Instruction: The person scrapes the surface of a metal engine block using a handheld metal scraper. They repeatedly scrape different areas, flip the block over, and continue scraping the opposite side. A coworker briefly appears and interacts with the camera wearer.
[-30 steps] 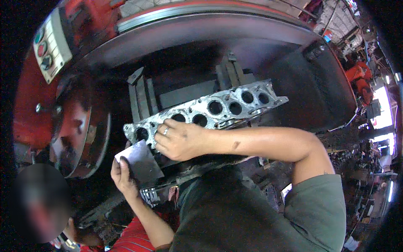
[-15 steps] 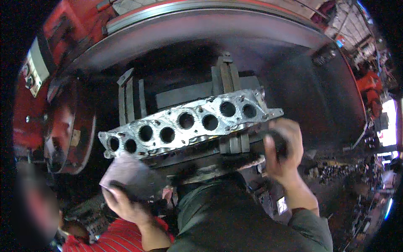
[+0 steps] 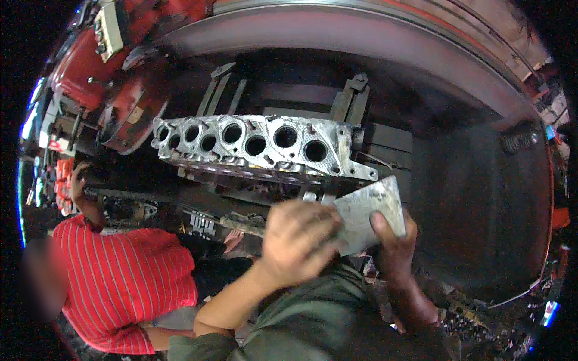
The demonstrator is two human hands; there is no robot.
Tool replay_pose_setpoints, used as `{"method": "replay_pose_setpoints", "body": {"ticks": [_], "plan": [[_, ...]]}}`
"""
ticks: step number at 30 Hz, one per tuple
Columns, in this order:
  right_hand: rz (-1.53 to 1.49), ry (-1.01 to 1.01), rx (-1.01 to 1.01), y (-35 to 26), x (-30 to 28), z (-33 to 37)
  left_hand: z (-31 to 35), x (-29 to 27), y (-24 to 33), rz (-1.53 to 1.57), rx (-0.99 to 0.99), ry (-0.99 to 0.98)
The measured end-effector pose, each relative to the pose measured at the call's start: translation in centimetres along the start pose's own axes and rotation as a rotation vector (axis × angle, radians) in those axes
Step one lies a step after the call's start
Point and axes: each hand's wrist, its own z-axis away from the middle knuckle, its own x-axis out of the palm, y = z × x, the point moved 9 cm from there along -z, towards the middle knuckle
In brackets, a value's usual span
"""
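My right hand (image 3: 397, 253) grips the plate (image 3: 368, 207); left hand (image 3: 301, 240), blurred, I can't tell; thumb (image 3: 381, 225) slip could drop it

And over at the left, 1 person in a red striped shirt (image 3: 129, 265) leans in beside the bay! Above, red machine housing (image 3: 78, 78), with a pale control panel (image 3: 109, 31) tilted near the top and a rounded guard (image 3: 133, 129) just below. Orange-red items (image 3: 64, 177) crowd the far left. Across to the right: a dark basin (image 3: 469, 204), a ribbed, coil-like part (image 3: 519, 142) against its wall, a small blue object (image 3: 550, 132) beyond the rim, and a bright light (image 3: 550, 314) glaring low at the edge!
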Motion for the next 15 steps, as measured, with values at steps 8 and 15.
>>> {"method": "replay_pose_setpoints", "body": {"ticks": [8,15], "plan": [[-0.208,-0.211,0.006,-2.4,3.1,-4.6,-2.7,-3.0,-9.9,-0.520,-0.219,0.033],[-0.516,-0.013,-0.032,-4.4,1.5,-4.4,-3.3,-2.6,-10.7,-0.426,-0.141,0.002]]}}
